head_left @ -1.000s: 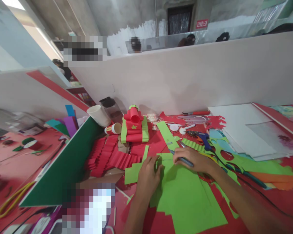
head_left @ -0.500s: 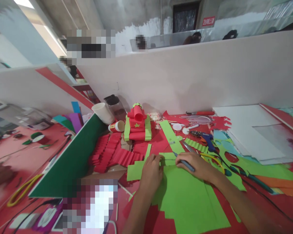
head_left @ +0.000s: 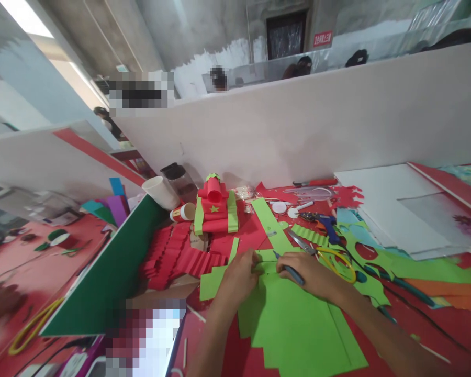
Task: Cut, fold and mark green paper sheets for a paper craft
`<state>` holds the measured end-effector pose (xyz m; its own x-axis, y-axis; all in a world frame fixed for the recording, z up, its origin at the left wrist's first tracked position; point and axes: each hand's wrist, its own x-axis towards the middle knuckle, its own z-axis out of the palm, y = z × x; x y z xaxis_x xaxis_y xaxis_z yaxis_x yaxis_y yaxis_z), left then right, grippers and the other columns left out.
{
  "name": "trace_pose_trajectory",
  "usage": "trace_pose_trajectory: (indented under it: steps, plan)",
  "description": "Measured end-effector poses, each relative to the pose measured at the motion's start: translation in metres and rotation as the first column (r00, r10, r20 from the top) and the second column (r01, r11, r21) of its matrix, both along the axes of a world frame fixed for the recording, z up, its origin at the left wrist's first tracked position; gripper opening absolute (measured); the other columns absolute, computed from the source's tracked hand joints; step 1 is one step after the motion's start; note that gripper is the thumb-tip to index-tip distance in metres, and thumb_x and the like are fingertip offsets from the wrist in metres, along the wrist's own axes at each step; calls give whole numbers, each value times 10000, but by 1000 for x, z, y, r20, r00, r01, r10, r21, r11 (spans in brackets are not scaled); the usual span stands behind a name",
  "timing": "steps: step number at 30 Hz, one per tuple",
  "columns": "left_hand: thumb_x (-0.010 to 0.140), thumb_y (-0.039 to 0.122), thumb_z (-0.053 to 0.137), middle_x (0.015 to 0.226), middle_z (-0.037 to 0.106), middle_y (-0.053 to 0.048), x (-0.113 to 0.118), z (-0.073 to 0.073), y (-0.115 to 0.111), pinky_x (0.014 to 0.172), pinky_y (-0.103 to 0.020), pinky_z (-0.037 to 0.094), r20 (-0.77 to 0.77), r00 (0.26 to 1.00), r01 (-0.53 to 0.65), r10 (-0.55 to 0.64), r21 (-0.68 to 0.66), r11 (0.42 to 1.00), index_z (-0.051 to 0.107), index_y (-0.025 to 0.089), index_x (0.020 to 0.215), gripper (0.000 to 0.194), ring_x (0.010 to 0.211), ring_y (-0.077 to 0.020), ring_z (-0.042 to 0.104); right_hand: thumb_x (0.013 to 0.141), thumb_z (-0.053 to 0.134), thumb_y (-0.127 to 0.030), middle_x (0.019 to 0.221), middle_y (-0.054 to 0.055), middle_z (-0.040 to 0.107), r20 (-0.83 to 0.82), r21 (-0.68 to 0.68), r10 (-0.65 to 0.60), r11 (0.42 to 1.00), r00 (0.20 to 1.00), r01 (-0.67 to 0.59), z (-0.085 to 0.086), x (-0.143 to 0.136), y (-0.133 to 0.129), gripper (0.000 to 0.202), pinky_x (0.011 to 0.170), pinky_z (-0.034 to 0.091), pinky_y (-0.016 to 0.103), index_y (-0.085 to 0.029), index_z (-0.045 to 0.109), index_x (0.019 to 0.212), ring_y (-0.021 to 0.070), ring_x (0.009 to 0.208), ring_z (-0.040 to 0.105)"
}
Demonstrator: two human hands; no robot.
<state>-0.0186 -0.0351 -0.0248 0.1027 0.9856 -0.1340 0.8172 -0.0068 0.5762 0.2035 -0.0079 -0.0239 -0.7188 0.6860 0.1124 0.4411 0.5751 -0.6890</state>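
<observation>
My right hand point(head_left: 312, 269) is closed round a slim grey-blue craft knife point(head_left: 294, 274), its pointed tip at the upper edge of the green paper. The bent fingers of my left hand point(head_left: 239, 277) hold a narrow folded strip at the top of the green paper point(head_left: 298, 324), with the fingertips partly hidden. Long green strips point(head_left: 272, 225) lie just beyond both hands. Scissors with yellow handles point(head_left: 337, 264) rest to the right of my right hand. Farther back stands a red and green paper model point(head_left: 215, 209) with a yellow star.
Pleated red paper point(head_left: 172, 256) and a green divider board point(head_left: 105, 272) are on the left. A phone point(head_left: 157, 340) lies in front of them. Right of my hands are a blue glue gun point(head_left: 328, 225), cut green scraps point(head_left: 416, 262) and white sheets point(head_left: 408, 214). Another person's hand point(head_left: 0, 303) is at far left.
The camera view has shifted a little, so the table appears slightly lower and to the left. Both hands keep nearly the same hold, with the knife tip still by the strip.
</observation>
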Motion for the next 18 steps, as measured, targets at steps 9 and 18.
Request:
trace_pose_trajectory:
  steps: [9, 18]
  plan:
    - [832, 176, 497, 809, 620, -19, -13, -6, -12, 637, -254, 408, 425, 901, -35, 84, -121, 992, 510, 208, 1118, 289, 743, -171, 588, 907, 619, -240, 882, 23, 685, -73, -35, -62, 998, 995, 59, -2, -2, 1, 43, 751, 396, 257, -207, 622, 879, 181, 832, 631]
    - [792, 351, 627, 831, 669, -54, -12, -10, -13, 764, -317, 500, 656, 684, -82, 318, -364, 928, 634, 154, 1072, 342, 827, -198, 628, 927, 590, -253, 860, 23, 667, -73, 10, -113, 993, 991, 114, -4, -9, 3, 68, 706, 386, 250, -206, 618, 886, 173, 788, 608]
